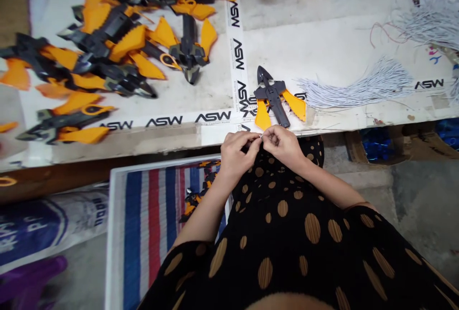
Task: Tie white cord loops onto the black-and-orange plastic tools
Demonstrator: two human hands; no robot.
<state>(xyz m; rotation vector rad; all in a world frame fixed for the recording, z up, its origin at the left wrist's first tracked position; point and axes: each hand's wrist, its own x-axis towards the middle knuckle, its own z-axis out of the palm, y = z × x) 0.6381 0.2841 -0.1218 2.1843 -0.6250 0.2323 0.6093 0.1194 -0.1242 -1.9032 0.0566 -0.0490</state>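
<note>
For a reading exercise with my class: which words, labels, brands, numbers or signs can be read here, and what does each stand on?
"ASW": repeated along the white tape on the table.
"Comfort Home": small print under a logo on that tape; the word before it is unclear.
Too blurred to read surely: the lettering on the blue and white sack.
Unreadable: the red and blue marks on the table's right.

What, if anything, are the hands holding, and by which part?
The left hand and right hand pinch a small whitish piece; by which part can't be told.
</note>
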